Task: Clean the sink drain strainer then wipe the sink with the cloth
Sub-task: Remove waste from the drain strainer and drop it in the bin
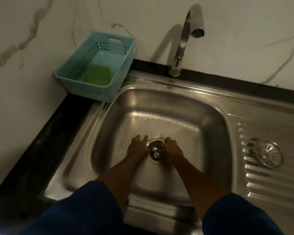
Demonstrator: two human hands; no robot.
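A black counter [46,138] is noted, with a steel sink [168,106] set into it. At ten o'clock of the basin a blue basket [92,94] is stood on the counter, overlapping the sink rim, with a green cloth [98,75] laid inside. A tap [182,39] is mounted at one o'clock. At three o'clock a clear round dish [268,153] is set on the ribbed drainboard [265,189]. A strainer [155,138] holding coloured scraps [155,150] is seated in the basin floor.
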